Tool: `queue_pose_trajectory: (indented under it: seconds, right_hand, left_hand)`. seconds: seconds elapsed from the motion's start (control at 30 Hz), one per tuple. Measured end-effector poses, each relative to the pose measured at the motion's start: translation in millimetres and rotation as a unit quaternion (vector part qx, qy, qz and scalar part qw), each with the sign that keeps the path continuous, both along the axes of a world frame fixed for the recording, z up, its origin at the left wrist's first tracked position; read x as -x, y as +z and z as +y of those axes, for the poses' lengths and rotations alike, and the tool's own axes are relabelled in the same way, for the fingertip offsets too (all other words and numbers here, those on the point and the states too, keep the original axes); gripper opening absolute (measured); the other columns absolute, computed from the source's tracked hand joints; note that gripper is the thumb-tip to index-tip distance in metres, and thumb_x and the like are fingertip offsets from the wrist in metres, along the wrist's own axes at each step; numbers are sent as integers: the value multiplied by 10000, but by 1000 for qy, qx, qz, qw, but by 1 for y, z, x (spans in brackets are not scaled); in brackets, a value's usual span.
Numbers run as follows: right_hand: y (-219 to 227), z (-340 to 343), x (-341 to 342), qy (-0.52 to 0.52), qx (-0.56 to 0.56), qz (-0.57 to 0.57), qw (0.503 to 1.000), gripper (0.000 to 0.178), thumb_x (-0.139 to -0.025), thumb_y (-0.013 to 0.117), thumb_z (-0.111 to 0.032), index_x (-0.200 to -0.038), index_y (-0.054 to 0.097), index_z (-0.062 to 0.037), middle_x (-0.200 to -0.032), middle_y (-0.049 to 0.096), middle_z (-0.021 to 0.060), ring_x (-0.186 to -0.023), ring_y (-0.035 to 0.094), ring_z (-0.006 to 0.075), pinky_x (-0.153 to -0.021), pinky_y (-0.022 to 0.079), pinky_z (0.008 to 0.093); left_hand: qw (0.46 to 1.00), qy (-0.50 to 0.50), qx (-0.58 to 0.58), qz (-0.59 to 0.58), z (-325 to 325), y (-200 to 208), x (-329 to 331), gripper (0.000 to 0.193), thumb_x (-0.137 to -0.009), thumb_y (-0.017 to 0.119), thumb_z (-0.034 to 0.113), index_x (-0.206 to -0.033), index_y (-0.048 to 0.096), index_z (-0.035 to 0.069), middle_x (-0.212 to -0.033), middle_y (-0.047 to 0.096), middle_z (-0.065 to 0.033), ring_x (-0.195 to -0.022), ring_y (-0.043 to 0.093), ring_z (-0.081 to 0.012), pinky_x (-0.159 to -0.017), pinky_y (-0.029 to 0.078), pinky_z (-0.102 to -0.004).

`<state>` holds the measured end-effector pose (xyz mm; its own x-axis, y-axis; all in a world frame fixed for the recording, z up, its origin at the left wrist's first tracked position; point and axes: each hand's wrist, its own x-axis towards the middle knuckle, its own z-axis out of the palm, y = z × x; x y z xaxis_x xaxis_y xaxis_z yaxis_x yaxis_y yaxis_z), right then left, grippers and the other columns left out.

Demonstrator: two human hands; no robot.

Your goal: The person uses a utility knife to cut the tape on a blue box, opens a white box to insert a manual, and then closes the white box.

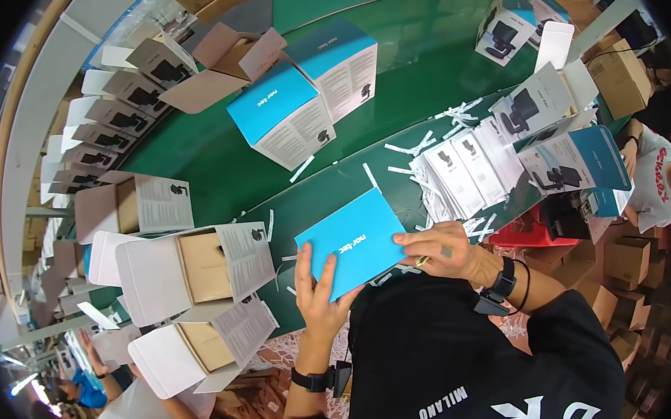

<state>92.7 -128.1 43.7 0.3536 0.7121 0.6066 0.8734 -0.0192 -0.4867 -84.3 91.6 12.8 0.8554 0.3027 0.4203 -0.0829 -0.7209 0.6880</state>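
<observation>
A closed carton with a bright blue top (354, 243) is held between my two hands at the near edge of the green table. My left hand (322, 289) grips its near left side, fingers spread over the blue face. My right hand (441, 252) pinches the right corner with thumb and fingers. The carton's underside and lower sides are hidden. Left of it stand open white cartons (245, 256) with brown cardboard inside. To its right lies a row of slim white boxes (466, 169) with small dark product pictures.
Two closed blue-topped cartons (276, 104) stand farther back on the green table (410, 54). White paper strips (429, 202) litter the table. Open cartons line the far left (119, 108). One person (652, 173) works at the right, another (143, 414) at the lower left.
</observation>
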Motion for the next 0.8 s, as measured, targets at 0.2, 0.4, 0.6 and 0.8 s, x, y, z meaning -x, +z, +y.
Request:
queue_pose_trajectory:
  seconds: [0.2,0.4,0.6,0.8]
  right_hand:
    - [7,-5,4,27,31,19,999,341,-746,867,-104,-1040,695,-100,-1209,742,40,-534,635,134,-469,490,261]
    - [-3,-23,5,54,28,3,998,335,-774,828,-70,-1084,706,-98,-1269,722,54,-507,592,113,-451,447,250]
    - [-11,-23,-9,76,22,-21,997,343,-796,794,-68,-1131,722,-87,-1327,695,83,-490,536,95,-444,393,239]
    - [-10,-23,-18,115,33,-52,991,270,-809,772,-68,-1076,736,-81,-1306,701,84,-529,549,88,-467,413,235]
  left_hand:
    - [999,-32,-39,15,10,0,10,688,-776,857,350,-1374,620,107,-1551,408,-279,-1378,443,-508,-1088,400,-609]
    - [966,-70,-218,119,11,36,14,693,-835,762,420,-1440,566,145,-1575,392,-245,-1420,393,-498,-1138,281,-669]
    - [917,-155,-224,292,-23,97,-55,842,-779,756,328,-1545,441,176,-1631,320,-218,-1482,317,-473,-1163,200,-696]
    - [939,-157,-173,254,-39,64,-54,873,-787,786,361,-1554,424,152,-1641,281,-244,-1491,293,-482,-1150,197,-719]
